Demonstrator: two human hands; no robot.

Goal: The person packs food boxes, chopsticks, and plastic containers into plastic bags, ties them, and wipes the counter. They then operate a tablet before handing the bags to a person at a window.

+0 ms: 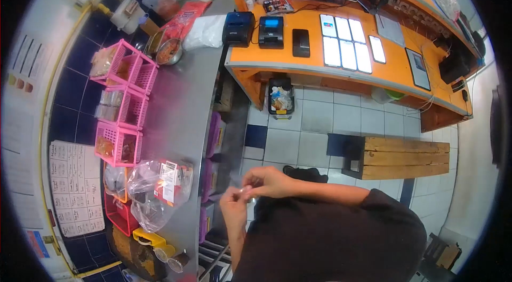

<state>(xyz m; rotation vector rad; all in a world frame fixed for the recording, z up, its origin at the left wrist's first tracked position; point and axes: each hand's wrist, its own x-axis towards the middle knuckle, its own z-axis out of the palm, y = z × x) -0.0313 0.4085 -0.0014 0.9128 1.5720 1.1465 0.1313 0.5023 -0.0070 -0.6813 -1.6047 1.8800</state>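
Note:
My left hand [233, 209] and my right hand [268, 182] meet in front of my body, beside the edge of the steel counter [176, 85]. The fingertips of both are pinched together and touching. A small pale or clear bit shows between them, too small to name. Nearest to them on the counter is a clear plastic bag [145, 210] with packed contents and a white printed label [168, 179].
Pink baskets [128, 109] with packets line the wall side of the counter. A metal bowl [169, 51] stands farther back. Several lit phones [348, 54] lie on the orange desk [309, 10]. A bin [281, 98] and a wooden bench [405, 157] stand on the floor.

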